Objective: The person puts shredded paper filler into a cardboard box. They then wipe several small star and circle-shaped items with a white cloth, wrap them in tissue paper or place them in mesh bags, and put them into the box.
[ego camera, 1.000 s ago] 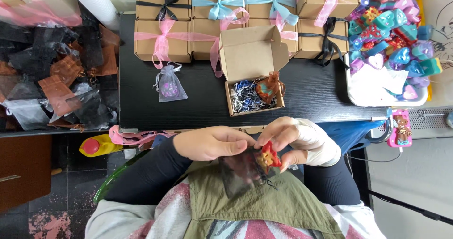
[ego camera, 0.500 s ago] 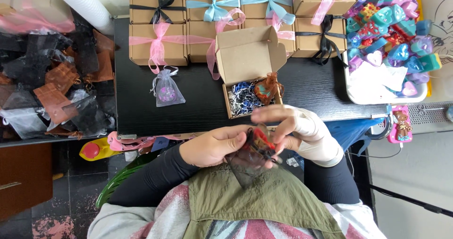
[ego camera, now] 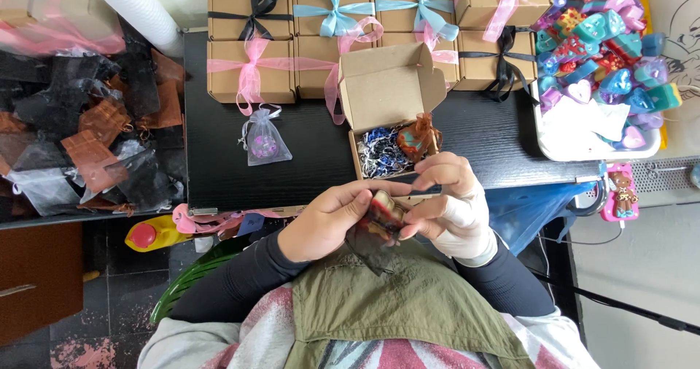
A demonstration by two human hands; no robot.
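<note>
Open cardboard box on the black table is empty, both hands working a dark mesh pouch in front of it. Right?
Not quite. The head view shows the open cardboard box is not empty: it holds blue-and-white filling and an orange mesh pouch. The rest holds: left hand and right hand both work a dark mesh pouch in front of it, by the black table.

small red item mostly hidden by hands, tray cut off at top edge

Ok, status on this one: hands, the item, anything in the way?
Left hand and right hand both closed on a small dark mesh pouch with a red piece inside. Held over lap, near table edge. Open cardboard box just beyond; nothing blocking.
</note>
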